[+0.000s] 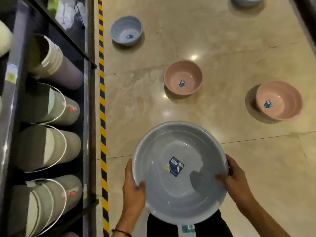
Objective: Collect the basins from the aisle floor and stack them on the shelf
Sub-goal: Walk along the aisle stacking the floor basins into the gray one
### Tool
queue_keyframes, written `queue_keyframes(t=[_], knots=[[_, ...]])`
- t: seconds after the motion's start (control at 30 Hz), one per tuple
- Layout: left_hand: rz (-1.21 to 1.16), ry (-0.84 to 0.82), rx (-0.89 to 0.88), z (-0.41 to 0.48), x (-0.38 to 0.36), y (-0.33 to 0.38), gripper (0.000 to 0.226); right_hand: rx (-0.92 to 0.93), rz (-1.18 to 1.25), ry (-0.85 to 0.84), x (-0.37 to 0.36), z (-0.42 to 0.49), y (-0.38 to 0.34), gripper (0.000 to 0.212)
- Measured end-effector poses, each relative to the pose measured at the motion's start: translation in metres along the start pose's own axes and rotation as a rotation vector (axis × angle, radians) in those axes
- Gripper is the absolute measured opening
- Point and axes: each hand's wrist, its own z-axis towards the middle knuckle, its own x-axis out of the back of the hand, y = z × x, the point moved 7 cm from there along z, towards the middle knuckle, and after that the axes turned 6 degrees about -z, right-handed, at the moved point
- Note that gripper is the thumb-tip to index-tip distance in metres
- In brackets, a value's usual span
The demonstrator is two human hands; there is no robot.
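I hold a large grey-blue basin [179,151] level in front of me, a blue label stuck inside its bottom. My left hand [134,185] grips its left rim and my right hand [234,177] grips its right rim, thumbs inside. On the floor ahead stand two pink basins, one in the middle [183,77] and one at the right [278,100]. A small blue basin [126,30] sits farther off near the shelf, and another blue basin [246,0] shows partly at the top edge.
A dark metal shelf [89,100] runs along the left, holding stacked buckets [51,147] lying on their sides. Yellow-black hazard tape [102,117] marks the floor beside the shelf. The beige tiled floor [222,48] is glossy. A dark post [307,19] crosses the top right.
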Motion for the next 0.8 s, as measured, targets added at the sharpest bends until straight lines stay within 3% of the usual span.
queue_keyframes(t=[0.1,0.2,0.33,0.6,0.8], knots=[[0.032,0.027,0.081,0.030,-0.022,-0.052,0.091,-0.023,-0.014,-0.034,-0.009,0.049,0.045,0.066],[0.073,0.034,0.079,0.066,-0.045,-0.096,0.088,0.015,-0.073,-0.037,-0.019,0.096,0.090,0.075],[0.086,0.058,0.049,0.111,-0.061,-0.156,0.088,0.059,-0.111,-0.067,-0.049,0.145,0.151,0.072],[0.129,0.060,-0.004,0.185,-0.081,-0.274,0.099,0.043,-0.114,0.001,-0.104,0.215,0.271,0.077],[0.139,0.057,-0.017,0.218,-0.099,-0.330,0.100,0.064,-0.079,0.058,-0.119,0.239,0.316,0.075]])
